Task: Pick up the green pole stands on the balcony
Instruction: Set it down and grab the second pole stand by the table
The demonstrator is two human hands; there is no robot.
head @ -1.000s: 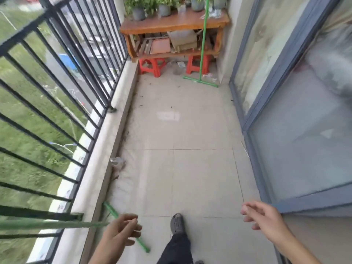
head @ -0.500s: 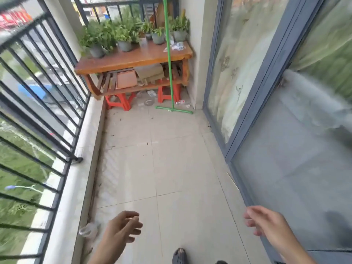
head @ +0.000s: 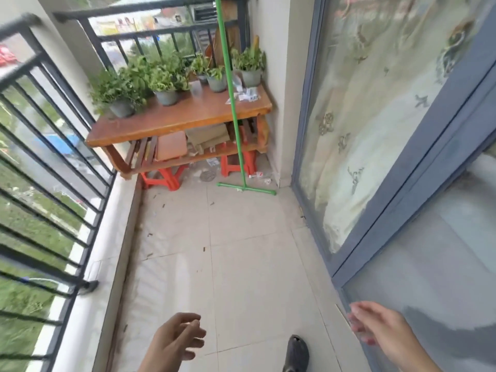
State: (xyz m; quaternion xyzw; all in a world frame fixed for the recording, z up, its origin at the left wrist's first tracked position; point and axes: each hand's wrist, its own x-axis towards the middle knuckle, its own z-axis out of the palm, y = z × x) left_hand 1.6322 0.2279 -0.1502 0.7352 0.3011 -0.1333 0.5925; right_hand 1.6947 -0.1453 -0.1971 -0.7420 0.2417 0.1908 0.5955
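A green pole stand [head: 234, 111] stands upright at the far end of the balcony, its T-shaped foot on the tiles in front of the wooden shelf. Its top runs out of the frame. My left hand [head: 175, 339] is low in the view, fingers loosely curled, holding nothing. My right hand [head: 375, 328] hangs at the lower right beside the glass door, fingers apart and empty. Both hands are far from the pole. My dark shoe [head: 295, 353] shows between them.
A wooden shelf [head: 171, 120] with several potted plants [head: 166, 79] fills the far end, red stools [head: 163, 177] beneath it. A black railing [head: 48, 146] and low ledge run along the left. Blue-framed glass sliding doors [head: 389, 183] line the right.
The view has moved forward along the balcony, so the shelf and green pole stand look nearer. The green poles at the lower left a second ago are out of view. Both hands stay empty.
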